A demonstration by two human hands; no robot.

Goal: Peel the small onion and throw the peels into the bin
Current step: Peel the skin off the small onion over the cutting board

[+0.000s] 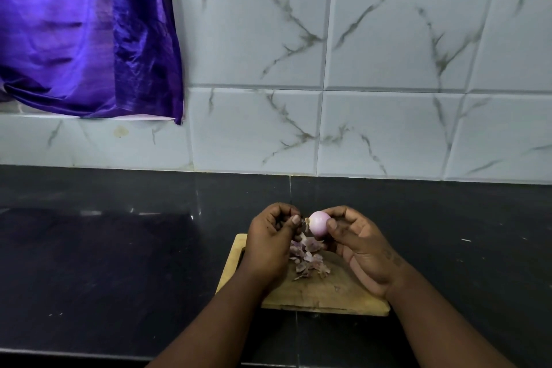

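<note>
A small pink onion (318, 223), mostly bare of skin, is held above the wooden cutting board (331, 293) between the thumb and fingers of my right hand (358, 245). My left hand (270, 242) is just left of the onion, its thumb and forefinger pinched at a thin strip of peel at the onion's left end. A heap of pale purple peels (307, 258) lies on the board below both hands. No bin is in view.
The board rests on a dark polished countertop (119, 263) that runs left and right. A white marbled tile wall (358, 98) stands behind it. A purple cloth (83, 30) hangs at the upper left.
</note>
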